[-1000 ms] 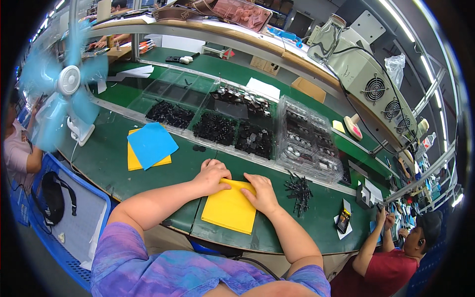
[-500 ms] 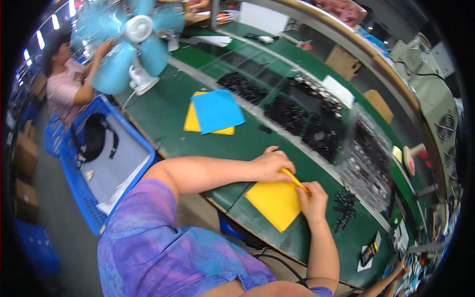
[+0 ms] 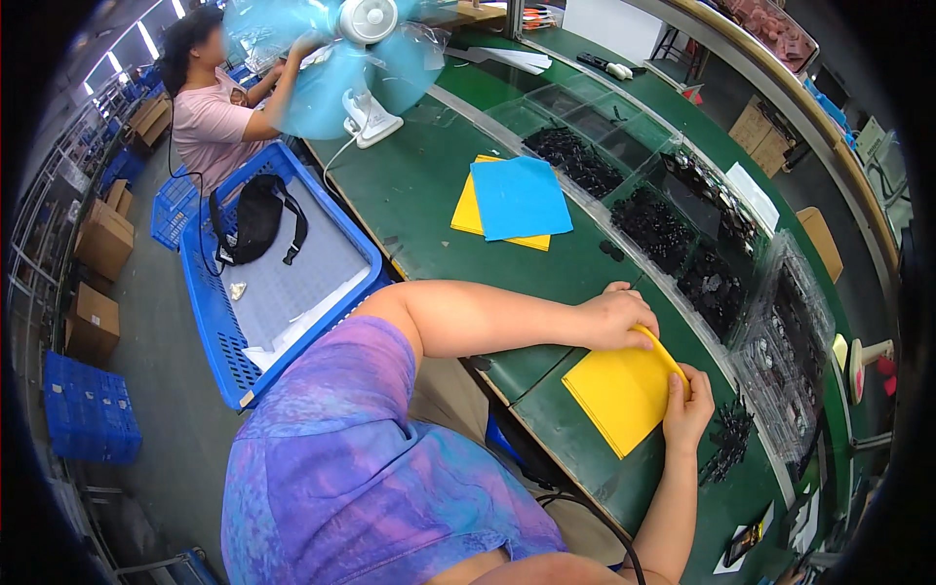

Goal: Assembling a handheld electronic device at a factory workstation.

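A thin stack of square yellow sheets (image 3: 609, 390), cloth or paper, lies on the green table in front of me. Its far edge is lifted and curled up between my two hands. My left hand (image 3: 622, 317) closes on the far-left corner, with the thumb on top of the sheet. At the far-right corner, my right hand (image 3: 688, 405) pinches the same raised edge between thumb and fingers. Farther off to the left, a blue sheet (image 3: 521, 198) rests crookedly over another yellow sheet (image 3: 468, 207).
Beyond my hands stand clear bins with small black parts (image 3: 651, 226). Loose black pieces (image 3: 726, 439) lie right of my right hand. A running blue fan (image 3: 372, 119) stands far left. A blue basket (image 3: 219, 341) holding a black waist bag flanks the table. A co-worker (image 3: 210, 122) sits beyond.
The view has shifted, so the table and hands appear farther right. Both hands keep hold of the yellow sheets, and the curled edge between them looks wider.
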Action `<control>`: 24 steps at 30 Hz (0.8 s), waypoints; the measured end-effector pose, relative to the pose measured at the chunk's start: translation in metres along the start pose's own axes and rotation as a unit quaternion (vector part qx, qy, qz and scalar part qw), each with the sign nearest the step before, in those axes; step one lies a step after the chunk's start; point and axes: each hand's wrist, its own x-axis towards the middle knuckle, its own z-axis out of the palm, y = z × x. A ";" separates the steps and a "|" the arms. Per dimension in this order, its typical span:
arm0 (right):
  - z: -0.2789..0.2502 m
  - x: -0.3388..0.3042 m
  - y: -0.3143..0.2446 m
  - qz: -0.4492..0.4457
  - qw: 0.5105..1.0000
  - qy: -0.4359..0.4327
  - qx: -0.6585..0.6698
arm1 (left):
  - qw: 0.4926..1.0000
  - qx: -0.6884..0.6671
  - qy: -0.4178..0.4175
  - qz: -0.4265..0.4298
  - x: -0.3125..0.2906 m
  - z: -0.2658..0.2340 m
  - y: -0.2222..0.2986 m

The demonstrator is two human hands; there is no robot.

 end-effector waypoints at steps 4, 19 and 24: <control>-0.002 0.000 -0.001 -0.006 0.999 0.036 0.005 | 1.000 -0.015 0.013 -0.011 -0.002 0.001 -0.003; -0.012 0.009 0.011 0.026 0.999 0.045 0.001 | 0.998 0.037 0.054 -0.025 0.012 -0.005 -0.012; -0.012 0.004 0.017 0.026 0.996 0.082 -0.002 | 0.998 0.005 0.061 -0.022 0.011 0.000 -0.015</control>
